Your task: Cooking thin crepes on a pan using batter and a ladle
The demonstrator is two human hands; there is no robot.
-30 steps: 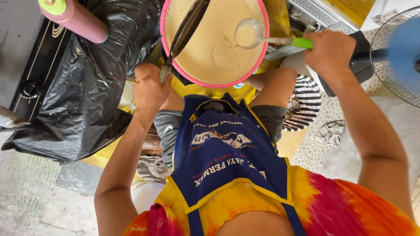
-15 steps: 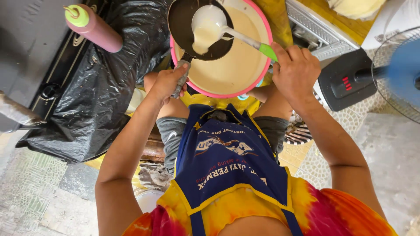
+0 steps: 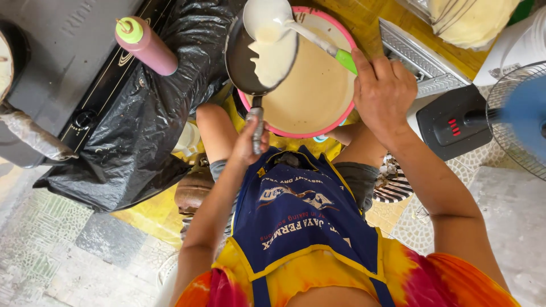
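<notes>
Left hand is closed around the handle of a small dark pan, held over a pink-rimmed bowl of pale batter. Right hand grips a green-handled ladle, tipping batter into the pan. A pink squeeze bottle lies well apart.

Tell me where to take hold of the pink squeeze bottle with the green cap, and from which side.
Grip the pink squeeze bottle around the middle of its round body, well below the green cap. It leans, cap toward the grey stove top, its lower end against the black plastic sheet. Come from its open upper side, probably with the left hand, which is nearer but now holds the dark pan's handle.
</notes>
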